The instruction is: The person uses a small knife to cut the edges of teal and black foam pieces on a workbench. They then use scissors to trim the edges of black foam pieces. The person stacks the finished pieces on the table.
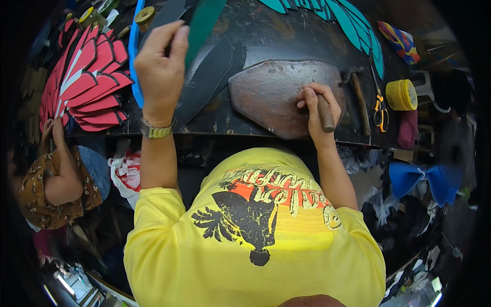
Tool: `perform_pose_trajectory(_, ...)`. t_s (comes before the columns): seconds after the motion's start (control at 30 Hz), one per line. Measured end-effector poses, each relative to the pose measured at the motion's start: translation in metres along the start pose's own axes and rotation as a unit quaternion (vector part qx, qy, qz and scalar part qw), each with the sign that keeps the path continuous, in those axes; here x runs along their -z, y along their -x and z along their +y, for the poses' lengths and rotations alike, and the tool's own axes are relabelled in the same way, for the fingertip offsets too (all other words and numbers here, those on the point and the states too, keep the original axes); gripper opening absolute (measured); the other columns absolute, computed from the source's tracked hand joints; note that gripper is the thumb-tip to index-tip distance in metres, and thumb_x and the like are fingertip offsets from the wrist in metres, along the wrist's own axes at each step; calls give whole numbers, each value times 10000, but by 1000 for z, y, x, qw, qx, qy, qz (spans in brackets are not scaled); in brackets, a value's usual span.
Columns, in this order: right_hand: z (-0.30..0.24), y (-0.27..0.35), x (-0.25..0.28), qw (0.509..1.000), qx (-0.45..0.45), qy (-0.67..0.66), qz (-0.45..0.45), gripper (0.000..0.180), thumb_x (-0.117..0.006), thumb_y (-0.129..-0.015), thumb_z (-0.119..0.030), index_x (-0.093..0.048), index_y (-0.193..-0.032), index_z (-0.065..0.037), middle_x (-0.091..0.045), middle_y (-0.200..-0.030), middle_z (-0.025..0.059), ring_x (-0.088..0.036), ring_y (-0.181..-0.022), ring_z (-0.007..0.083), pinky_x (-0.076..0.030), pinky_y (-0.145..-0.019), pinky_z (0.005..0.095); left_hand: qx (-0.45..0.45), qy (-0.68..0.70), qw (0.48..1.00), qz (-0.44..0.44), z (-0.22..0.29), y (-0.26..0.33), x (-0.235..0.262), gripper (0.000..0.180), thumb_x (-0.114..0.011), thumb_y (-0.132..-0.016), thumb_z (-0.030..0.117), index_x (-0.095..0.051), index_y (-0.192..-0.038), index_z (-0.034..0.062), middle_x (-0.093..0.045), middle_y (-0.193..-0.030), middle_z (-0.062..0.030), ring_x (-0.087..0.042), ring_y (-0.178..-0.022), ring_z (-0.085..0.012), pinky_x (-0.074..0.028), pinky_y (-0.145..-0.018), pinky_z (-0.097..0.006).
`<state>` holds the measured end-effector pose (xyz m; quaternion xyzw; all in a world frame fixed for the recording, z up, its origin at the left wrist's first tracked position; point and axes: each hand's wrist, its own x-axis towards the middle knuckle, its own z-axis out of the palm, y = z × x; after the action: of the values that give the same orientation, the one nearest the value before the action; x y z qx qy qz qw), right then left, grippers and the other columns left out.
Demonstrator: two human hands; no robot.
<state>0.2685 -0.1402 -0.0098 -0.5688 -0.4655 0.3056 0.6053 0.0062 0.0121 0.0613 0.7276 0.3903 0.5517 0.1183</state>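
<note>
My left hand (162, 64), raised over the table's left half, pinches a thin sheet, green on one face and dark at its edge (205, 25). The sheet runs out of view at the top. My right hand (318, 105) is closed round a tool with a brown wooden handle (326, 115); its working end is hidden by my fingers. Under that hand lies a worn brown board (271, 94) with angled sides. Black leaf-shaped pieces (212, 77) lie flat between the board and my left hand.
Right of the board are a wooden-handled hammer (359, 102), orange-handled scissors (380, 112) and a yellow tub (401, 95). Green layered pieces (353, 28) lie at the back. At left, another person's hands (53, 130) touch red layered pieces (94, 77), beside a blue strip (135, 77).
</note>
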Motion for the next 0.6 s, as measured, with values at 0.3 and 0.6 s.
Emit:
perform_pose_trajectory(0.3,-20,-2,7,961,-75,-250,91,256,-741,-903,-42,-555,-1076,-75,-632,-992,60,-658,-813,117,-550,-714,251,298,413,797,-324,65,64,-70,181,-686,-976,148,-705,-1064,-9,-693,-939,-1,-593,-702,-25,-494,-591,-187)
perform_pose_trajectory(0.6,-20,21,22,959,-156,-232,47,294,-771,-832,14,-554,-997,-96,-609,-915,15,-630,-795,92,-540,-700,244,302,380,734,-476,59,70,-94,315,-675,-988,259,-698,-1176,6,-687,-877,27,-583,-719,-22,-488,-636,-192)
